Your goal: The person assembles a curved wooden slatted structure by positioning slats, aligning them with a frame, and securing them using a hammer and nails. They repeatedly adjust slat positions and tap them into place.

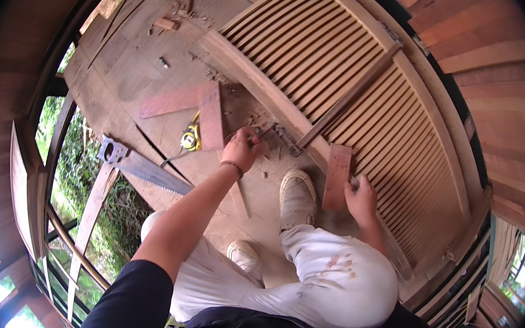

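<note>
At the near rail of a louvered wooden panel (314,47), my left hand (241,149) is closed around the screw end of a dark metal bar clamp (354,97). The clamp's bar runs across the slats to the far curved rail. My right hand (362,198) is closed at the right edge of a reddish wooden block (338,172), which overlaps the near rail. Its fingertips are partly hidden. Left of my left hand lies an L-shaped pair of reddish boards (210,113), with a yellow and black tape measure (192,136) against them.
A handsaw (151,172) with a grey handle lies at the platform's left edge, beyond which greenery shows below. Wood shavings and offcuts (166,23) are scattered on the plywood floor (117,76). My shoe (298,200) stands close to the near rail. Plank walls (498,81) rise at the right.
</note>
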Available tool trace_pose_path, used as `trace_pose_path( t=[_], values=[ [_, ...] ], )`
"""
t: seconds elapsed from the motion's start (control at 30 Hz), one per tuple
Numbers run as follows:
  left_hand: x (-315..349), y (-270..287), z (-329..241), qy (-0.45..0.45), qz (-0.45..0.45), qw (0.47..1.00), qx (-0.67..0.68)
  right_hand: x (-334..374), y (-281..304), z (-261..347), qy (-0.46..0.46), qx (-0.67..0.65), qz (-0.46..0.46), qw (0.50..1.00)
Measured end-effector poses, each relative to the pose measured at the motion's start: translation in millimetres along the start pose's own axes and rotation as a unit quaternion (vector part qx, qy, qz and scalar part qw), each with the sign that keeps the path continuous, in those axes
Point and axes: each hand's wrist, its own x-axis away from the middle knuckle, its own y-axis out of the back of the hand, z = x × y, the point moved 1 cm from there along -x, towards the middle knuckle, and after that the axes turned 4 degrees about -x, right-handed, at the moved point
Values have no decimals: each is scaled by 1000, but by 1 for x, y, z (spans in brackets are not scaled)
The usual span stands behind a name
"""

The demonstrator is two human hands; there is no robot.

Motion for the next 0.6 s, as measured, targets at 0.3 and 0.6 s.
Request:
trace_pose_path(
  t=[0.3,0.6],
  values=[
    [-2,-5,-11,0,19,997,-77,-197,-2,44,-68,-11,-68,995],
    [4,-5,3,-20,-24,998,-54,-217,-34,64,-63,-235,-5,970]
  ],
)
